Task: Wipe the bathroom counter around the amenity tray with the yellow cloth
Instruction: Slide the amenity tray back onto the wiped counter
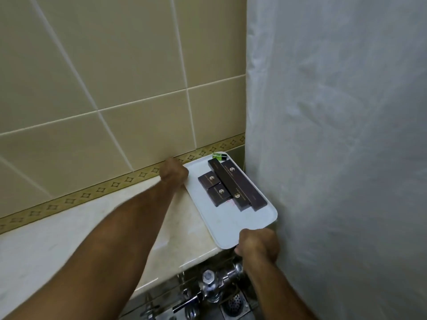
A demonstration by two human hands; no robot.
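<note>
Right hand (pixel 257 244) grip clamped on tray (pixel 227 229) near end; left hand (pixel 173 172) on far corner; long axis toward wall.

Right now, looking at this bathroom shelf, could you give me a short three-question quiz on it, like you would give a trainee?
1. True or false: both hands grip the white tray.
2. How many dark boxes lie on the tray? A) two B) four C) six
3. Fill in: the small green item lies at the tray's ___ end, by the tiled wall.

Key:
1. True: the left hand holds the far left edge, the right hand the near edge.
2. B: two short, two long.
3. Far. The yellow cloth is not in view.
</note>
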